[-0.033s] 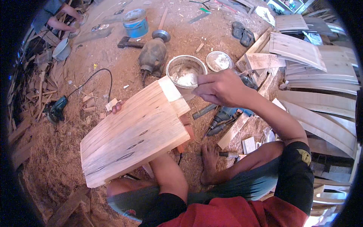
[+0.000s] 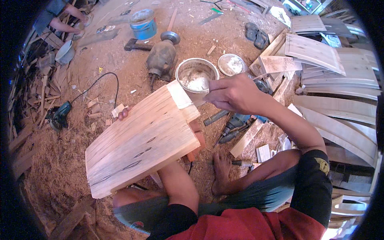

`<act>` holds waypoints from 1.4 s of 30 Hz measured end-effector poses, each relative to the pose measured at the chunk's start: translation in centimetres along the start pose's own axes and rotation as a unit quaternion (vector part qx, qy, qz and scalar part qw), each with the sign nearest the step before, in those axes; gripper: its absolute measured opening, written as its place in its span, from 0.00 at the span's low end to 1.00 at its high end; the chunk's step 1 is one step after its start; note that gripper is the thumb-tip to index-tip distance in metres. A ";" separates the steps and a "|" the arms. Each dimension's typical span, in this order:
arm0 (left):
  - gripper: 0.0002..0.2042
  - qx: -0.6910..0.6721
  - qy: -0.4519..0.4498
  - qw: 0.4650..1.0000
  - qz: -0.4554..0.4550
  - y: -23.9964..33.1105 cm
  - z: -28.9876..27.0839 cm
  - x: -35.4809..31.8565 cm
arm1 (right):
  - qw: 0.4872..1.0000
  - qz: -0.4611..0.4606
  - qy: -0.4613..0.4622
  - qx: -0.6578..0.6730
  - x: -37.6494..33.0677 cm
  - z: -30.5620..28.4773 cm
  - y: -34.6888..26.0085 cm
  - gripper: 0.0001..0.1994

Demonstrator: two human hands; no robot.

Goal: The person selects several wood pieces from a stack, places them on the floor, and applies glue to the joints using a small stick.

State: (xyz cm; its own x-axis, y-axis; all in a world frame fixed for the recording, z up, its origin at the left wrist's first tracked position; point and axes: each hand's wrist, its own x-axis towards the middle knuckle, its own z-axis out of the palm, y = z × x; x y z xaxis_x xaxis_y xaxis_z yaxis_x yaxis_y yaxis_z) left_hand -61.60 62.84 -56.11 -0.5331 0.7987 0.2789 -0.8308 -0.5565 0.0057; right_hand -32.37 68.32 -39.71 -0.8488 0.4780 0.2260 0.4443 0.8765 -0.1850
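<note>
A light wooden panel (image 2: 140, 140), with dark knot streaks and a stepped tongue at its far right end, lies tilted across my left forearm. My left hand (image 2: 124, 113) supports it from beneath, with only fingertips showing at its far edge. Just beyond the tongue stands a round tub (image 2: 182, 85) with white paste (image 2: 197, 83) inside. My right hand (image 2: 234, 93) is closed beside the tub's right rim, its fingers pinched together. Whatever they hold, if anything, is hidden. The tub's round lid (image 2: 232, 65), smeared with white paste, rests on the floor behind that hand.
A dark angle grinder (image 2: 162, 58), hammer (image 2: 138, 45) and blue bucket (image 2: 143, 26) stand farther away. A blue power drill (image 2: 236, 123) lies near my foot. Curved wooden panels (image 2: 336, 108) are stacked at right, a green corded tool (image 2: 60, 115) at left. Another person's arms (image 2: 66, 26) show far left.
</note>
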 end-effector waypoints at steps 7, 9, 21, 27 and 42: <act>0.20 0.004 0.035 0.999 0.019 1.2 -2.6 -1.2 | 0.999 -0.003 -0.005 0.049 -0.3 -3.8 -1.3 0.06; 0.20 0.009 0.022 1.000 0.001 4.0 -6.9 -0.8 | 0.996 -0.016 0.006 0.089 0.6 -4.3 -0.8 0.07; 0.42 0.167 0.163 0.966 0.109 3.8 -1.2 1.0 | 0.978 0.197 -0.051 -0.043 2.1 1.8 11.5 0.10; 0.47 0.388 0.274 0.865 0.163 5.5 3.3 1.4 | 0.942 0.186 -0.193 -0.200 4.8 10.4 15.0 0.12; 0.32 0.412 0.386 0.816 0.126 5.6 -1.1 0.9 | 0.934 0.184 -0.256 -0.166 6.4 12.6 13.5 0.08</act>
State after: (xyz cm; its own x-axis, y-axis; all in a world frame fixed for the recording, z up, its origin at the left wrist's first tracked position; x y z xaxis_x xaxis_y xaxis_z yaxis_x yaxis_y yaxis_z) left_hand -66.95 60.68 -56.90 -0.8762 0.3641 -0.3159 -0.4601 -0.4363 0.7732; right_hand -35.42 82.51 -52.84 -0.6096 0.7349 -0.2970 0.7251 0.6684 0.1657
